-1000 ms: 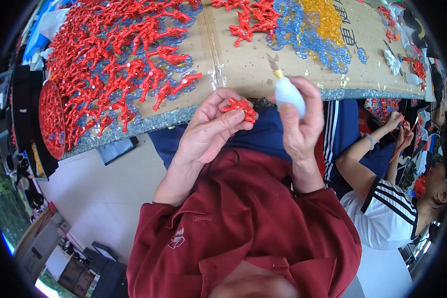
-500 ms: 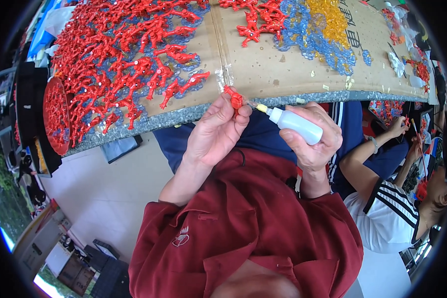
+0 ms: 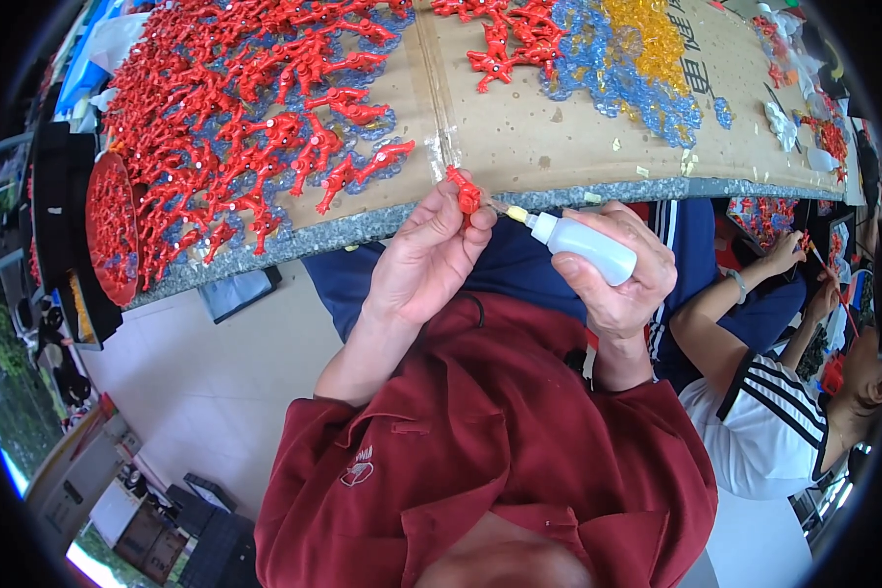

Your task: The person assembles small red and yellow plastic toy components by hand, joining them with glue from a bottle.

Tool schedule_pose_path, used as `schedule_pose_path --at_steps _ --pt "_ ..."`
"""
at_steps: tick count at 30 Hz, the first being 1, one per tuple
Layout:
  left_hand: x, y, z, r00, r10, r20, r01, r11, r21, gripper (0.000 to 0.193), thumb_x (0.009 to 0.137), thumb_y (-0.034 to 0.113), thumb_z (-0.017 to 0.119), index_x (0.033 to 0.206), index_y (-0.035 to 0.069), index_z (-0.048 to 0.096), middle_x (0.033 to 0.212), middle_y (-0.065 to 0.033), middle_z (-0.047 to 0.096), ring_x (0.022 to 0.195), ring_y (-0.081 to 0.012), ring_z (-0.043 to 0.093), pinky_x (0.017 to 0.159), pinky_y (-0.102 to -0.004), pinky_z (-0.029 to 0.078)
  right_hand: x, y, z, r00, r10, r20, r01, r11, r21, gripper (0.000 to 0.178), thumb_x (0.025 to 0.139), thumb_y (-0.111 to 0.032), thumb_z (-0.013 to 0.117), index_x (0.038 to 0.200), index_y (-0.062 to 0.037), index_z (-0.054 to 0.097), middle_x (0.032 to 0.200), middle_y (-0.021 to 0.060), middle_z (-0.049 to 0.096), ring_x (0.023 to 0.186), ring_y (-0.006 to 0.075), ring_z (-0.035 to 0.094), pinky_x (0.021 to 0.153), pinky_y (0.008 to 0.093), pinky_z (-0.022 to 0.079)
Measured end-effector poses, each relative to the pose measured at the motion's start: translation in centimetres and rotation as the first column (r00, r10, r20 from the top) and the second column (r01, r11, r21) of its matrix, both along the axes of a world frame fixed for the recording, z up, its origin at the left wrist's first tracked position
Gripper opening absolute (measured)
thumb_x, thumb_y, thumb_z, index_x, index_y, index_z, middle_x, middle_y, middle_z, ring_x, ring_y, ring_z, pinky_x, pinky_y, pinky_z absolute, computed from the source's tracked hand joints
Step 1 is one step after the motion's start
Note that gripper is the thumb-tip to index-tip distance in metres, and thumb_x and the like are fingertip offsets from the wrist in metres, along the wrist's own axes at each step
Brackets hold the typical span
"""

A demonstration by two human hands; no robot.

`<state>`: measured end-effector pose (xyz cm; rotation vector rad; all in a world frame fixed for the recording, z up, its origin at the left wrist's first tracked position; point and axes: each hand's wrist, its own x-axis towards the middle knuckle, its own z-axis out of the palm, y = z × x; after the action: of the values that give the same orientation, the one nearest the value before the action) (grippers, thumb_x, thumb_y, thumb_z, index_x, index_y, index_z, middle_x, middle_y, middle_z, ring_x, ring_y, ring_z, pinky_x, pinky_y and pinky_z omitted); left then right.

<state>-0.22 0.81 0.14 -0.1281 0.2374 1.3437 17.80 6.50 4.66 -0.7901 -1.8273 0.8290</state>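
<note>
Between the thumb and fingers of my left hand (image 3: pixel 426 245) is a small red plastic figure (image 3: pixel 467 199), held just off the table's near edge. My right hand (image 3: pixel 625 274) is wrapped round a white squeeze bottle (image 3: pixel 590 250) with a yellow collar and a thin clear nozzle. The bottle lies tilted, its nozzle pointing left at the red figure. The tip is at or very near the figure; whether they touch I cannot tell. Part of the figure is hidden by my fingertips.
Many red figures on clear blue pieces (image 3: pixel 314 147) crowd the table's left side. Loose blue pieces (image 3: pixel 598 78) and yellow pieces (image 3: pixel 647 39) lie farther right on the cardboard (image 3: pixel 519 147). A red round tray (image 3: pixel 114 230) stands at the left. A co-worker (image 3: pixel 755 412) sits at right.
My hands and the bottle hold nearly the same place; the red figure has tilted very slightly. The co-worker's hands at right have shifted a little.
</note>
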Motion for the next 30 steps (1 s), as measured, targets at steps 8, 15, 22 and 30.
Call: schedule_pose_path --at_steps 8,15,22,30 --pt "0.0 0.0 -0.3 0.998 0.011 -0.069 -0.012 1.000 -0.014 0.028 0.089 0.008 0.051 0.116 0.003 0.048 0.099 -0.0087 0.055 0.091 -0.0197 0.053 0.080 -0.0264 0.044 -0.1 0.0 0.5 0.999 0.037 -0.024 -0.037 0.999 -0.014 0.031 0.060 -0.009 0.078 0.085 0.0045 0.065 0.065 0.0099 0.061 0.049 0.0154 0.049 0.045 0.0258 0.037" --pt "0.0 0.0 -0.5 0.996 0.014 -0.089 -0.013 1.000 0.013 0.027 0.089 0.008 0.051 0.115 0.003 0.049 0.098 -0.0082 0.056 0.093 -0.0208 0.053 0.081 -0.0276 0.045 -0.3 0.0 0.5 1.000 0.031 0.007 -0.031 0.999 -0.025 0.029 0.060 -0.010 0.078 0.082 0.0038 0.065 0.065 0.0098 0.062 0.049 0.0160 0.049 0.045 0.0261 0.037" --pt "-0.2 0.1 -0.3 1.000 -0.006 -0.017 0.006 1.000 0.026 0.026 0.088 0.008 0.052 0.113 0.003 0.048 0.102 -0.0091 0.053 0.090 -0.0179 0.049 0.078 -0.0253 0.043 0.6 0.1 -0.5 0.986 -0.060 -0.153 0.037 0.988 -0.150 0.033 0.062 -0.005 0.076 0.092 0.0038 0.063 0.077 0.0102 0.064 0.062 0.0138 0.056 0.056 0.0246 0.044" --pt "-0.1 0.4 -0.6 0.997 -0.034 0.074 0.027 0.995 0.093 0.026 0.087 0.009 0.053 0.112 0.005 0.049 0.099 -0.0076 0.048 0.081 -0.0154 0.043 0.068 -0.0239 0.039 -2.6 2.6 -2.3 0.988 -0.134 0.082 0.146 0.977 -0.156 0.030 0.068 -0.004 0.070 0.096 -0.0020 0.061 0.089 0.0088 0.062 0.081 0.0162 0.060 0.072 0.0266 0.047"
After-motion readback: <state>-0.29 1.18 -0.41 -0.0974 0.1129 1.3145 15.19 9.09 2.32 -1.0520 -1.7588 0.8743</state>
